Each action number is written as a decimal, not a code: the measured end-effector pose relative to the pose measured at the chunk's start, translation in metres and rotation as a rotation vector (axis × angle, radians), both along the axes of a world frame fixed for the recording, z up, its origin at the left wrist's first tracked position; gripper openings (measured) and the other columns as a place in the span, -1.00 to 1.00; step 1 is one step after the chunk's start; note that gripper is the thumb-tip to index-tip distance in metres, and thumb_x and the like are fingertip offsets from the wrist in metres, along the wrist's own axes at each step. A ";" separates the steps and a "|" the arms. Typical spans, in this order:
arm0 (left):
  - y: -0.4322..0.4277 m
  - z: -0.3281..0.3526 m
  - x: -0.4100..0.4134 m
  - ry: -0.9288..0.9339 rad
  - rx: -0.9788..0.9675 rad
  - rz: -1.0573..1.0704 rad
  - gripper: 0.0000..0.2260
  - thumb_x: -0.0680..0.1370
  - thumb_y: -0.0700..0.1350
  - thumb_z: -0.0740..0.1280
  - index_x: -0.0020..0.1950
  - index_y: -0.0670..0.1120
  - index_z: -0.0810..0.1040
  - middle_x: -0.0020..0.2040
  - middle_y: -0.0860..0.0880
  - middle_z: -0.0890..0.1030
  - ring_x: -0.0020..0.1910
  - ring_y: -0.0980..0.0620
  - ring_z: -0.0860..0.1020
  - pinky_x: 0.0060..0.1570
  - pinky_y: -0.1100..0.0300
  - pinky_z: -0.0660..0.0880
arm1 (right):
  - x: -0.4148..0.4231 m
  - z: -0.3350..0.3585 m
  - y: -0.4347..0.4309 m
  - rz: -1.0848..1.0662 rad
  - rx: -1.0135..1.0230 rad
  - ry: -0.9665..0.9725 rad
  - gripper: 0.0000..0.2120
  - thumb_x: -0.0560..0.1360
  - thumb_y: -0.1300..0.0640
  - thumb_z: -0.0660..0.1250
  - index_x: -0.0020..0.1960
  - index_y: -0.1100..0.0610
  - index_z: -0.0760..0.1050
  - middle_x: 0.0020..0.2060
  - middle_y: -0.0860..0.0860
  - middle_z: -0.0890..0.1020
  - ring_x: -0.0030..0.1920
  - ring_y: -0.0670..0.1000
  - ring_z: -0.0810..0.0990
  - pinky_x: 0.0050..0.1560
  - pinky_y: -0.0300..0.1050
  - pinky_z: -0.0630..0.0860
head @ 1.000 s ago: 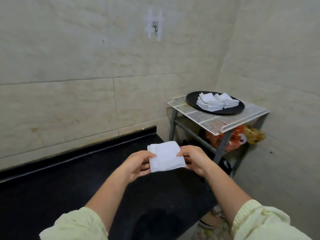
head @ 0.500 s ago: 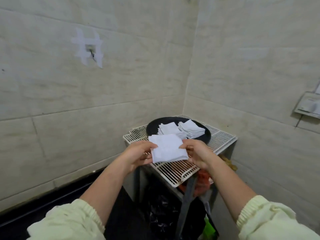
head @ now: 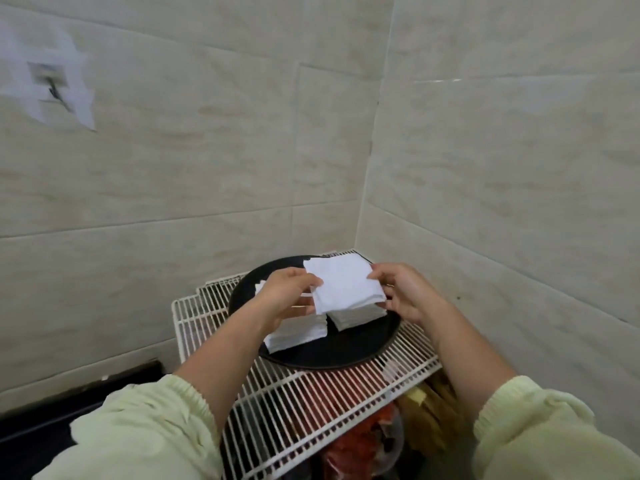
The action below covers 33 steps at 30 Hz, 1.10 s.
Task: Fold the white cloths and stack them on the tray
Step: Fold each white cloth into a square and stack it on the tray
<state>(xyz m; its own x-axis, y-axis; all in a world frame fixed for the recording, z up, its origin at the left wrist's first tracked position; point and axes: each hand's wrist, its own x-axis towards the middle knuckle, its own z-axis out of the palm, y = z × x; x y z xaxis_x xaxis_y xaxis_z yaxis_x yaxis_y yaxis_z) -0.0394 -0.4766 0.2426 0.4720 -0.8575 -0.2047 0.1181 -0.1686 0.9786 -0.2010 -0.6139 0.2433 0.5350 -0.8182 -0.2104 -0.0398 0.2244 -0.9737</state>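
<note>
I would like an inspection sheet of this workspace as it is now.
Surface: white wire rack standing in a tiled corner.
Job's things: black round tray holds two stacks of folded white cloths, left stack and right stack; another folded cloth is held above them.
Clutter: orange-red bag and yellowish packets under the rack.
Grippers: left hand and right hand each pinch one side of the held cloth.
Cables: nothing seen.
Surroundings: beige tiled walls, a taped hook, a dark counter at lower left.

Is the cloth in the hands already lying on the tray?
No, the left hand and right hand pinch the folded cloth in the air above the black tray.
</note>
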 end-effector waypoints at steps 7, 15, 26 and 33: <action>-0.067 -0.004 -0.005 -0.030 -0.012 0.041 -0.76 0.52 -0.26 0.37 0.18 -0.11 0.54 0.02 -0.15 0.64 -0.16 -0.04 0.60 -0.27 0.21 0.59 | 0.004 -0.013 -0.072 0.014 0.036 -0.013 -0.91 0.41 0.31 0.31 -0.11 0.19 0.55 -0.25 0.08 0.55 -0.28 0.05 0.56 -0.29 -0.12 0.51; -0.100 -0.028 -0.012 -0.114 0.136 0.094 -0.86 0.51 -0.32 0.38 -0.04 -0.12 0.48 -0.05 -0.19 0.61 -0.18 -0.12 0.61 -0.09 0.04 0.62 | 0.014 -0.038 -0.106 0.048 -0.058 0.231 -0.94 0.42 0.32 0.33 -0.17 0.19 0.52 -0.31 0.10 0.56 -0.35 0.02 0.53 -0.39 -0.20 0.49; -0.108 -0.039 -0.006 -0.293 0.265 0.153 -0.64 0.47 -0.33 0.41 0.14 -0.07 0.36 0.10 -0.20 0.56 -0.10 -0.20 0.66 -0.15 -0.02 0.64 | 0.019 -0.053 -0.108 0.121 -0.271 0.369 -0.87 0.46 0.32 0.35 -0.22 0.14 0.52 -0.35 0.05 0.55 -0.38 -0.04 0.50 -0.48 -0.27 0.39; -0.104 -0.038 -0.009 -0.341 0.288 0.134 -0.65 0.47 -0.32 0.40 0.09 -0.06 0.32 0.08 -0.22 0.57 -0.14 -0.19 0.67 -0.14 0.00 0.65 | 0.018 -0.054 -0.108 0.097 -0.362 0.397 -0.84 0.42 0.33 0.39 -0.29 0.12 0.54 -0.34 0.01 0.57 -0.30 -0.04 0.52 -0.32 -0.21 0.39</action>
